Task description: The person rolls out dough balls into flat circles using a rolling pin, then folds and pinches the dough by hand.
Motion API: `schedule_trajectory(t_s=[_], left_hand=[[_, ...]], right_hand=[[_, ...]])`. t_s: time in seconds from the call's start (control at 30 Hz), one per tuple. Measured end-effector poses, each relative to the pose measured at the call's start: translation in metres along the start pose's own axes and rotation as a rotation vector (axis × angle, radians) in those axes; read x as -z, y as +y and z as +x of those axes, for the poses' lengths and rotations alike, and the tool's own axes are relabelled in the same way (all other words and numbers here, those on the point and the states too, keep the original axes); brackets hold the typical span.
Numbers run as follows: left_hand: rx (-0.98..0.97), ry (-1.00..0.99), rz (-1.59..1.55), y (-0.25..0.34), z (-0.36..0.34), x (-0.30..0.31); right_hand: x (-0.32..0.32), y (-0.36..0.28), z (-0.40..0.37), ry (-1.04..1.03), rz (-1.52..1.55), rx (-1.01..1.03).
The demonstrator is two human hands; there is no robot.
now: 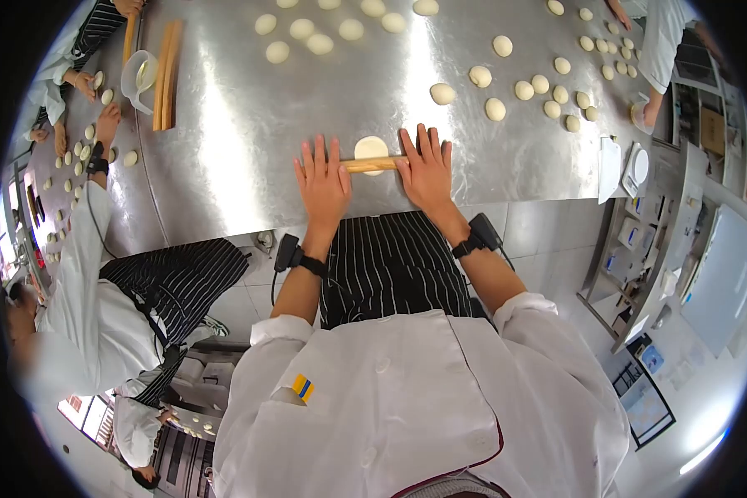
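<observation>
A short wooden rolling pin (372,165) lies across a flattened round of dough (371,148) near the front edge of the metal table. My left hand (323,181) rests on the pin's left end, palm down, with its fingers stretched out. On the pin's right end lies my right hand (427,173), also flat with the fingers spread. The dough shows above and slightly below the pin, between my hands. Each wrist wears a black strap with a small device.
Dough balls lie beyond my hands (351,30) and to the right (495,109). Wooden sticks (168,76) and a clear bowl (141,80) are at left. Co-workers (100,315) stand left, another person's arm (657,58) reaches in right. A white scale (636,167) sits at the right edge.
</observation>
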State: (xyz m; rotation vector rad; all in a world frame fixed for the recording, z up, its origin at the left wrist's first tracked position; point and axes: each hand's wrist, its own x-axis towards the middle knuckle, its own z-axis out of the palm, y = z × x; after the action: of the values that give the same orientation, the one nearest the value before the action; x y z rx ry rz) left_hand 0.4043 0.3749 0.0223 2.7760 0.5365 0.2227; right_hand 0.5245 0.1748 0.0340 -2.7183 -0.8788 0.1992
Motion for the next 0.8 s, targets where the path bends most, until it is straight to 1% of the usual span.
schedule_trajectory(t_s=[0.03,0.07,0.17,0.2,0.3,0.37,0.43,0.5,0.57,0.6,0.63,0.73,0.77,0.8], left_hand=[[0.024,-0.007,-0.006,0.004,-0.009,0.002],[0.049,-0.014,-0.011,0.006,-0.018,0.003],[0.065,-0.05,0.026,0.008,-0.043,0.001],[0.064,-0.049,0.026,0.006,-0.055,-0.004],[0.047,-0.057,-0.003,-0.002,-0.079,-0.007],[-0.031,-0.027,-0.027,-0.008,-0.088,-0.003],[-0.044,0.008,-0.025,-0.011,-0.081,0.01],[-0.061,0.019,-0.03,-0.008,-0.072,0.022],[-0.032,0.0,-0.043,-0.009,-0.041,0.015],[-0.045,-0.013,-0.053,-0.012,-0.033,0.005],[-0.05,-0.009,-0.053,-0.014,-0.03,-0.002],[-0.016,-0.074,-0.069,-0.015,-0.022,-0.015],[-0.009,-0.031,-0.03,-0.011,-0.019,-0.014],[-0.002,0.013,0.01,-0.009,-0.014,-0.012]], right_hand=[[0.0,-0.001,-0.008,-0.018,-0.008,-0.014],[-0.002,-0.003,-0.015,0.018,0.072,-0.037],[0.001,-0.004,-0.038,-0.014,0.046,-0.047],[-0.004,-0.002,-0.045,0.064,0.102,-0.042],[-0.01,0.004,-0.058,0.035,0.115,-0.018],[-0.001,0.003,-0.071,0.076,0.082,0.02],[0.011,0.001,-0.073,0.138,0.184,0.062],[0.022,-0.005,-0.06,0.165,0.195,0.061],[0.019,-0.003,-0.035,0.17,0.198,0.044],[0.008,0.001,-0.028,0.151,0.186,0.028],[-0.002,0.004,-0.025,0.157,0.184,0.027],[-0.009,-0.004,-0.016,0.091,0.063,0.003],[-0.012,-0.006,-0.016,0.088,0.064,0.002],[-0.016,-0.008,-0.015,0.136,0.027,0.007]])
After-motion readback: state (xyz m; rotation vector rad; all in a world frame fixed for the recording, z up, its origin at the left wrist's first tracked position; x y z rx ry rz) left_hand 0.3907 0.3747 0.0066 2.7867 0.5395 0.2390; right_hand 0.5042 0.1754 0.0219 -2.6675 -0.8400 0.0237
